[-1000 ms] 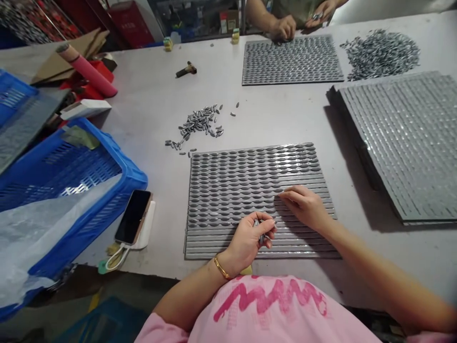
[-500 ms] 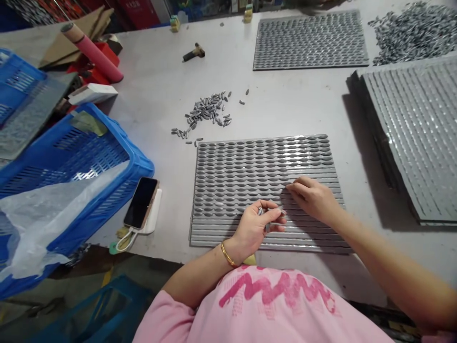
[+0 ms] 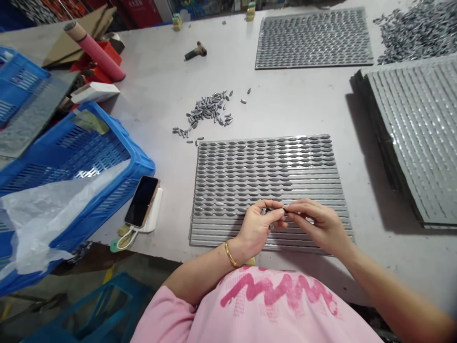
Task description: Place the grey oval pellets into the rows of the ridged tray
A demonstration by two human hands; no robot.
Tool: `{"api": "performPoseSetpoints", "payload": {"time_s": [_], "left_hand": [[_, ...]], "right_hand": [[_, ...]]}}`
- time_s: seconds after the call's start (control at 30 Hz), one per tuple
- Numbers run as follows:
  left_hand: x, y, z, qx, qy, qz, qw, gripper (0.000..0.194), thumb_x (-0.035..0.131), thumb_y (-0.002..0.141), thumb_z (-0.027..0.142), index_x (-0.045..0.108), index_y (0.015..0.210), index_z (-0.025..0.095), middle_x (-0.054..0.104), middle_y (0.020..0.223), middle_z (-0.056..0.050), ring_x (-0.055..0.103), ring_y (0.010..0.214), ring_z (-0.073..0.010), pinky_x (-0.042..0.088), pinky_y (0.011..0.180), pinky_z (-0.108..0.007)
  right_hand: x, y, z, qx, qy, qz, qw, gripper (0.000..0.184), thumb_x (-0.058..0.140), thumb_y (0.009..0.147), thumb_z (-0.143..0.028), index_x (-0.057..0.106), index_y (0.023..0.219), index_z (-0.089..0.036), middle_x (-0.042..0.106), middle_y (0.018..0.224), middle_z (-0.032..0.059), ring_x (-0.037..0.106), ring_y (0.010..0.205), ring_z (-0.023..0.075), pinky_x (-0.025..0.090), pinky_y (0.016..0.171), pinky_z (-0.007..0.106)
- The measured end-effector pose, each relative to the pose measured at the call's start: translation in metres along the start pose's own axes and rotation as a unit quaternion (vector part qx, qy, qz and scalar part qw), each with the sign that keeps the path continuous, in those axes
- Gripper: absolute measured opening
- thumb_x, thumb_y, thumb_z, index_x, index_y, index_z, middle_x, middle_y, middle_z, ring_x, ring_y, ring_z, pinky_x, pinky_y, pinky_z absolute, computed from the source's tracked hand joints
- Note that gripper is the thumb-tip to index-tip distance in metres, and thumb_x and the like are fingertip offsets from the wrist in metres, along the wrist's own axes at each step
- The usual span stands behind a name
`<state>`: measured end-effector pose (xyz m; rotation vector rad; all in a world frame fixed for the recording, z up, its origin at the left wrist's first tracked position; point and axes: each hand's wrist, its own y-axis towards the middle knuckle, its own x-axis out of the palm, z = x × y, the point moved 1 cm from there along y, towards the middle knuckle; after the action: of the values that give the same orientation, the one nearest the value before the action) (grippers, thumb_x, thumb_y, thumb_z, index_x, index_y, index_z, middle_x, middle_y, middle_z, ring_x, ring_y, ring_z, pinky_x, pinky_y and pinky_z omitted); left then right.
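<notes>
A grey ridged board lies before me, its upper rows set with small grey spindle-shaped pieces; the lower rows show bare ridges. Above the board, my left hand is closed around several of these pieces, partly hidden by its fingers. My right hand meets it at the fingertips, thumb and finger pinched on one dark piece at the left hand's thumb. A loose heap of the same pieces lies on the table beyond the board's upper left corner.
To the right stands a stack of ridged boards. Behind lie another filled board and a big pile of pieces. On the left are a blue crate, a phone and a pink roll. A hammer-like tool lies farther back.
My right hand has moved from the board's rows down to the left hand's fingertips. The view has tilted down and left, so the co-worker's hands have left it.
</notes>
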<state>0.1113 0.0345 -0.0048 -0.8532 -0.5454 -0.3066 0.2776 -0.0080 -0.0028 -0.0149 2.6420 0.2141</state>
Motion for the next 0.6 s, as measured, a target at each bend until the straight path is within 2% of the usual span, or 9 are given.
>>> {"api": "performPoseSetpoints", "payload": {"time_s": [0.17, 0.27, 0.33, 0.5, 0.6], "left_hand": [[0.001, -0.001, 0.002, -0.012, -0.001, 0.01, 1.0, 0.026, 0.079, 0.073, 0.019, 0.067, 0.095, 0.013, 0.068, 0.083, -0.004, 0.065, 0.069, -0.0114, 0.053, 0.07, -0.026], [0.0, -0.001, 0.004, -0.022, -0.013, 0.028, 0.999, 0.026, 0.069, 0.078, 0.014, 0.066, 0.103, 0.013, 0.069, 0.092, -0.007, 0.067, 0.071, -0.0124, 0.054, 0.07, -0.027], [0.0, -0.001, 0.004, -0.028, -0.019, 0.036, 0.999, 0.027, 0.065, 0.078, 0.011, 0.064, 0.105, 0.013, 0.07, 0.093, -0.008, 0.068, 0.073, -0.0138, 0.054, 0.069, -0.027], [-0.002, -0.003, 0.004, -0.029, -0.011, 0.022, 0.999, 0.026, 0.07, 0.077, 0.013, 0.058, 0.1, 0.015, 0.072, 0.097, -0.01, 0.069, 0.077, -0.0159, 0.054, 0.07, -0.028], [-0.002, -0.004, 0.004, -0.026, -0.006, 0.008, 1.0, 0.025, 0.075, 0.076, 0.017, 0.06, 0.095, 0.014, 0.072, 0.099, -0.01, 0.069, 0.078, -0.0158, 0.054, 0.072, -0.028]], "right_hand": [[-0.008, 0.002, 0.017, -0.09, -0.101, 0.011, 0.991, 0.022, 0.056, 0.095, -0.016, 0.067, 0.111, -0.027, 0.072, 0.099, 0.0055, 0.069, 0.088, 0.0171, 0.057, 0.073, 0.029], [-0.016, 0.008, 0.037, -0.12, -0.202, 0.018, 0.972, 0.022, 0.053, 0.096, -0.017, 0.069, 0.11, -0.026, 0.072, 0.099, 0.0059, 0.069, 0.088, 0.0186, 0.056, 0.074, 0.031], [-0.018, 0.013, 0.049, -0.138, -0.261, -0.003, 0.955, 0.024, 0.051, 0.096, -0.017, 0.069, 0.109, -0.026, 0.073, 0.1, 0.006, 0.068, 0.09, 0.0193, 0.055, 0.074, 0.031], [-0.017, 0.021, 0.058, -0.201, -0.349, -0.054, 0.914, 0.03, 0.047, 0.094, -0.009, 0.067, 0.112, -0.022, 0.072, 0.102, 0.006, 0.064, 0.089, 0.019, 0.052, 0.072, 0.03], [-0.016, 0.022, 0.058, -0.207, -0.377, -0.061, 0.901, 0.03, 0.047, 0.093, -0.008, 0.068, 0.111, -0.022, 0.071, 0.099, 0.0063, 0.062, 0.087, 0.019, 0.05, 0.069, 0.03]]}}
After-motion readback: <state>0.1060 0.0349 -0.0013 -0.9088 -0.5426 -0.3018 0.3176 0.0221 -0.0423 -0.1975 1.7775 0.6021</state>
